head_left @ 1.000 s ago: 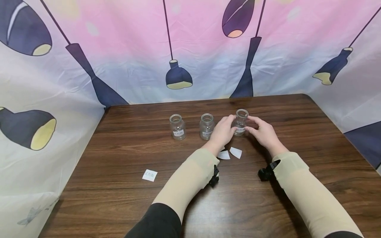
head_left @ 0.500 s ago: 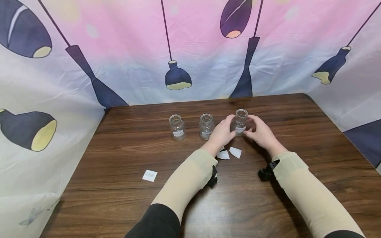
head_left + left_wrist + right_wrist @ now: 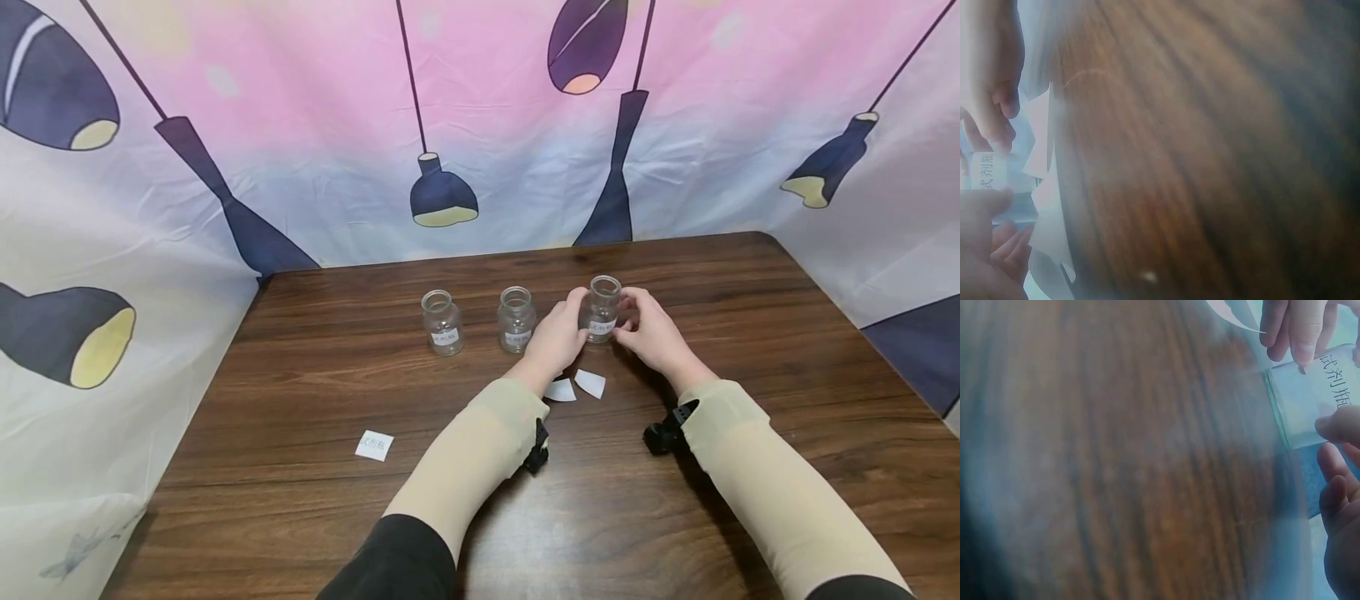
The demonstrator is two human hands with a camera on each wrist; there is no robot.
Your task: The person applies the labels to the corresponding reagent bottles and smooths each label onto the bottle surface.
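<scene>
A clear glass reagent bottle [image 3: 602, 310] with a white handwritten label [image 3: 1337, 378] stands upright on the table between both hands. My left hand [image 3: 553, 339] grips its left side, with the thumb on the glass near the label. From the right, my right hand [image 3: 654, 335] holds the same bottle, its thumb at the label's edge in the right wrist view. Two more labelled reagent bottles stand to the left, a middle one [image 3: 517, 320] close to my left hand and a far-left one [image 3: 442, 323]. The far sides of the fingers are partly hidden.
White paper pieces [image 3: 590, 383] lie just in front of the held bottle, partly behind my left wrist. A separate paper label [image 3: 374, 445] with writing lies at the left on the brown wooden table [image 3: 300, 517]. A patterned cloth [image 3: 337, 125] hangs behind the table.
The right thumb has shifted from the bottle's front toward the label's right edge, so the label shows more fully. The bottle stays in place between the hands; the head view shifts slightly.
</scene>
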